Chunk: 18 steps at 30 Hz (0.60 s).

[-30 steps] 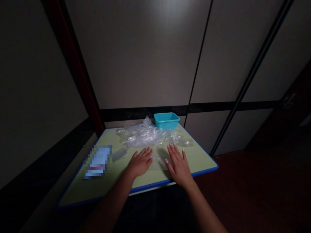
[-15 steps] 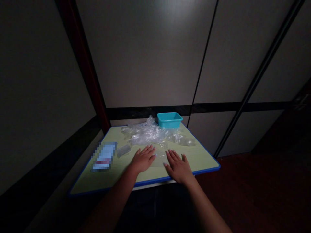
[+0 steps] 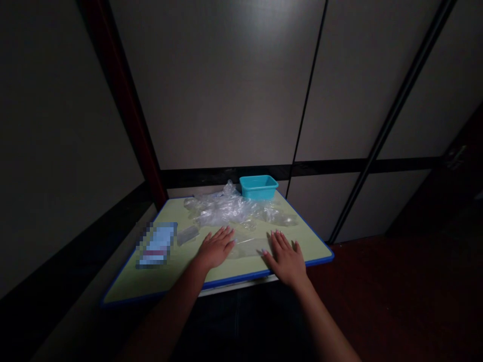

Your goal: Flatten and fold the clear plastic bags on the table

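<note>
A clear flat plastic sheet or bag [image 3: 249, 248] lies near the front edge of the yellow-green table [image 3: 177, 271]. On its left end rests my left hand [image 3: 216, 247], palm down with fingers stretched out. My right hand [image 3: 286, 257] lies flat over its right end, fingers spread and thumb pointing inward. Beyond both hands spreads a crumpled heap of clear plastic bags [image 3: 226, 207]. A small folded greyish plastic piece [image 3: 187, 235] is left of my left hand.
A turquoise basket [image 3: 258, 187] stands at the table's back edge by the cabinet panels. Toward the left edge lies a phone-like object [image 3: 157, 245], blurred by pixelation. The table has a blue rim [image 3: 245, 277].
My right hand has slid to the right along the clear plastic, widening the gap between my hands. The view has shifted slightly, while my left hand stays at the plastic's left end.
</note>
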{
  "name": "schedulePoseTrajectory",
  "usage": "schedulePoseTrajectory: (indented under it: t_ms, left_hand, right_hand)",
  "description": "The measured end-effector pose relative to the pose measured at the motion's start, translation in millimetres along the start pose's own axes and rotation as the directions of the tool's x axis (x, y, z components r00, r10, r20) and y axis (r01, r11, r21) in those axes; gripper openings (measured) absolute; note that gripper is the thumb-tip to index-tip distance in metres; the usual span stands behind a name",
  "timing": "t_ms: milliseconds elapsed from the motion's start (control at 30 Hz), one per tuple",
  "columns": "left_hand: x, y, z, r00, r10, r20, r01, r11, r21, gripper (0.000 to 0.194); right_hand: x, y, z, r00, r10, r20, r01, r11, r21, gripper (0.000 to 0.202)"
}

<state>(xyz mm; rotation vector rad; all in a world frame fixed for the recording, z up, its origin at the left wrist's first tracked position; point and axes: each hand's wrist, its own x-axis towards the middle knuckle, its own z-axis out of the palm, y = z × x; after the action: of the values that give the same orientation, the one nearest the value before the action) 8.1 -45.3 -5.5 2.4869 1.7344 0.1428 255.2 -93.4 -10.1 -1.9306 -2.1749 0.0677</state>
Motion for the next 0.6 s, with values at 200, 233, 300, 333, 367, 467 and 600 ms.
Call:
schedulePoseTrajectory:
  t_ms: [200,233,300,333,367,467,600]
  left_hand:
    - [1,-3,1.2,1.0,0.007,0.022,-0.007,1.0,0.008,0.058]
    - [1,-5,1.0,0.999,0.017,0.028,-0.017,1.0,0.006,0.06]
    - [0,-8,-0.2,0.998,0.041,0.038,-0.041,0.999,-0.001,0.062]
    - [0,-10,-1.2,0.998,0.052,0.041,-0.052,0.999,-0.005,0.062]
    - [0,-10,-2.6,0.997,0.06,0.04,-0.06,0.998,-0.009,0.061]
    - [-4,-8,-9.7,0.999,0.047,-0.004,-0.047,0.999,-0.013,0.059]
    - [-17,-4,-22.8,0.981,0.02,-0.193,-0.017,1.0,0.016,0.057]
  right_hand:
    - [-2,0,6,0.992,0.078,-0.098,-0.079,0.997,0.0,0.069]
    - [-2,0,5,0.994,0.068,-0.087,-0.068,0.998,0.005,0.068]
    - [-5,1,1,0.998,-0.012,-0.066,0.013,1.0,0.016,0.065]
    - [-8,1,-1,0.995,-0.078,-0.058,0.08,0.997,0.024,0.063]
    - [-12,0,-3,0.988,-0.147,-0.051,0.149,0.988,0.034,0.062]
    - [-25,0,-2,0.962,-0.27,-0.049,0.273,0.96,0.058,0.059]
    - [-42,3,4,0.964,-0.257,-0.063,0.261,0.963,0.064,0.059]
